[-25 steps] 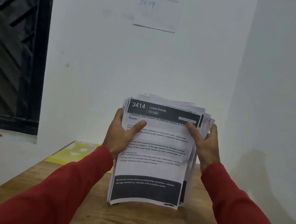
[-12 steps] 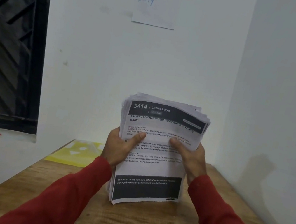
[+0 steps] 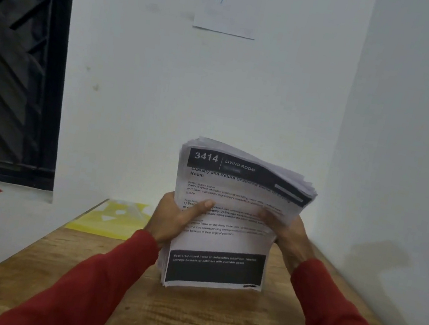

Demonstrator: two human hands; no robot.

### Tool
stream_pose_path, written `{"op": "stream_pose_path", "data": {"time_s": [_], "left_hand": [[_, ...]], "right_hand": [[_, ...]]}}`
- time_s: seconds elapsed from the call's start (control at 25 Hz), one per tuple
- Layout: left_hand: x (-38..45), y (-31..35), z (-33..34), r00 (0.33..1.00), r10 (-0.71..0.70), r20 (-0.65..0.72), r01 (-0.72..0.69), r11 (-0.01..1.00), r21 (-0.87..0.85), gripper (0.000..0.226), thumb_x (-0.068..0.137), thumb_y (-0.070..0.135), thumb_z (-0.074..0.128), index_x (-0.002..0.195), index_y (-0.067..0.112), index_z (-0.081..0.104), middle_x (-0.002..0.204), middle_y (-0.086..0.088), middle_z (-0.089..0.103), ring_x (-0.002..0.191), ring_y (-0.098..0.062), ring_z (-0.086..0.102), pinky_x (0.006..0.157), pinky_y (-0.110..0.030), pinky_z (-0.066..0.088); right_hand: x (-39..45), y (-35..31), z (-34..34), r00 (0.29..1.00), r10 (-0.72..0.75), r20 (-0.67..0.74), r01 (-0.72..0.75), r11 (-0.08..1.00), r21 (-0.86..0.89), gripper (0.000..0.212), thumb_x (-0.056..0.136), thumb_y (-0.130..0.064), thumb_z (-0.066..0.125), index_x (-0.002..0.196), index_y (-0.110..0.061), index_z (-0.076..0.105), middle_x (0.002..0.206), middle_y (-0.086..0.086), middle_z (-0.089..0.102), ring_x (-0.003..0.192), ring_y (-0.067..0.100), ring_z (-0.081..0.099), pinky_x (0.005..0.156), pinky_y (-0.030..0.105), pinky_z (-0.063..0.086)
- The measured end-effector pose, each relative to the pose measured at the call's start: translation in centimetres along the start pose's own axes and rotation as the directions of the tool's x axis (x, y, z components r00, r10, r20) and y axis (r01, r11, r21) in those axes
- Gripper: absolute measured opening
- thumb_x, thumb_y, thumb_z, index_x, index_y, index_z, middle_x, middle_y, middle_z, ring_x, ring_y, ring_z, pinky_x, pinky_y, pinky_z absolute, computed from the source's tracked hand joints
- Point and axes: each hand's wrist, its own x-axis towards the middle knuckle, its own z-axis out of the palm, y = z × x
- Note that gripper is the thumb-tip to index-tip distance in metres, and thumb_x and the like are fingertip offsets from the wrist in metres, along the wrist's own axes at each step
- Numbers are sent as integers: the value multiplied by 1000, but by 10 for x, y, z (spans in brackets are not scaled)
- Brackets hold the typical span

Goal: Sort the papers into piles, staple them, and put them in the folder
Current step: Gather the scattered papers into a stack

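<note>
A yellow folder [image 3: 111, 219] lay at the table's [image 3: 182, 323] far left edge, untouched. The left hand [image 3: 173, 220] gripped the stack [image 3: 226, 220] by its left side, thumb curled over the front sheet; the right hand [image 3: 287, 230] clasped the opposite side, fingers wrapped behind — the stack stood upright, its bottom edge at the table or just above. Sorting had seemingly not begun. Next, likely, the sheets needed laying down and dealing into piles.

Paper stack [image 3: 221, 236] upright on wooden table [image 3: 182, 323], btm edge resting on it, top bent right. Left hand [image 3: 174, 219] & right hand [image 3: 285, 234] grip its sides (thumbs on front sheet). Yellow folder [image 3: 111, 219] left of stack, near wall.
</note>
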Motion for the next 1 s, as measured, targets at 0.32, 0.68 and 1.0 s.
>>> {"op": "stream_pose_path", "data": {"time_s": [0.32,0.68,1.0], "left_hand": [[16,19,0,1000,29,0,-29,999,-34,26,86,16,74,110,8,69,101,-7,77,91,-25,75,74,-35,61],[7,-1,-4,999,-46,17,47,998,-44,22,84,11,75,106,13,71,102,-2,77,95,-20,74,78,-29,60],[15,-27,-8,968,-250,-17,249,967,-51,27,89,20,72,113,9,71,104,-6,76,97,-23,73,81,-31,59]], "right_hand": [[12,-17,17,997,15,-70,-14,1000,13,34,80,-9,79,113,-11,69,106,5,76,97,21,73,79,33,60],[4,-5,11,991,133,-28,-134,991,-30,35,79,-5,78,113,-8,68,104,4,76,94,18,74,76,28,60],[0,26,11,972,234,-7,-233,965,-123,38,80,-15,80,116,-9,69,107,2,76,99,19,73,90,33,58]]}}
